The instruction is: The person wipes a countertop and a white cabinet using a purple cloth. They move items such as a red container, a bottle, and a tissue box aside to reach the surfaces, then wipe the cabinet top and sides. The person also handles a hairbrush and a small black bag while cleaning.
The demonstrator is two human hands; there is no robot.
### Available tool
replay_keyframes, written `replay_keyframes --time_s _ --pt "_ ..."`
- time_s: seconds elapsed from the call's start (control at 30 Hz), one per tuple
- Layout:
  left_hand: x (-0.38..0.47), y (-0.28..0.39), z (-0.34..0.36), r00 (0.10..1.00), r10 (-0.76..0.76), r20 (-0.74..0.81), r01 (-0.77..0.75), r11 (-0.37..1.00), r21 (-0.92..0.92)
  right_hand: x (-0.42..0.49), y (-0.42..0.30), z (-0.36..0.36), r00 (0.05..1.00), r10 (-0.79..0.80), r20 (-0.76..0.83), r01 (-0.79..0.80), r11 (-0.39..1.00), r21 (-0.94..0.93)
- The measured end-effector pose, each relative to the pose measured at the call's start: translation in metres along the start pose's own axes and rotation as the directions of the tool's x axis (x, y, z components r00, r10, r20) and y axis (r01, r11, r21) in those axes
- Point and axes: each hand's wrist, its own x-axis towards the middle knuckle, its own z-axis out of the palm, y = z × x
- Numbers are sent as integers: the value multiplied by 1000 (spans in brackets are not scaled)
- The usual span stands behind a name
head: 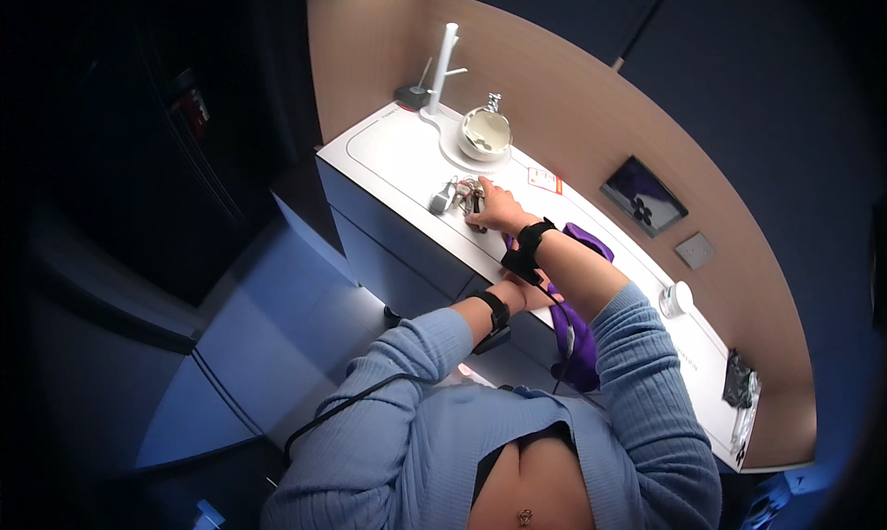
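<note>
My right hand (500, 208) reaches over the white cabinet top, with thumb and fingers around the right side of a bunch of keys (463, 196). A grey-and-black fob (443, 199) lies at the bunch's left end. Beneath my right forearm, my left hand (537, 292) is at the cabinet's front edge, gripping purple cloth (578, 350). The right forearm partly hides that hand and the cloth. Some of the cloth lies on the top, and some hangs over the front. Both wrists wear black straps, and a cable runs from each.
A white stand with pegs (443, 69) rises at the back left, a round cream bowl (486, 133) on its base. Behind my right hand lies a red-and-white card (545, 181). Farther right are a white tub (675, 299) and a black plastic bag (740, 379). A wood-look panel (575, 121) backs the cabinet.
</note>
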Motion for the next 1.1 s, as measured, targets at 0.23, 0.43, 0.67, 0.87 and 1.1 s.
replay_keyframes --time_s 0.23,0.43,0.67,0.87,1.1 --pt "2 -1 13 992 -40 -123 32 997 -65 17 5 11 990 142 6 -142 979 148" --pt "-4 5 -16 999 -53 9 54 998 -13 -5 10 -29 964 146 -222 -2 838 546" --pt "-5 9 -19 999 -52 1 51 997 49 -112 60 -133 919 -28 -393 380 325 866" --pt "0 15 -31 990 -101 94 90 990 108 -204 129 -174 871 298 -391 314 276 908" --pt "1 16 -29 991 -105 86 95 989 113 -258 219 -141 842 453 -292 139 341 930"
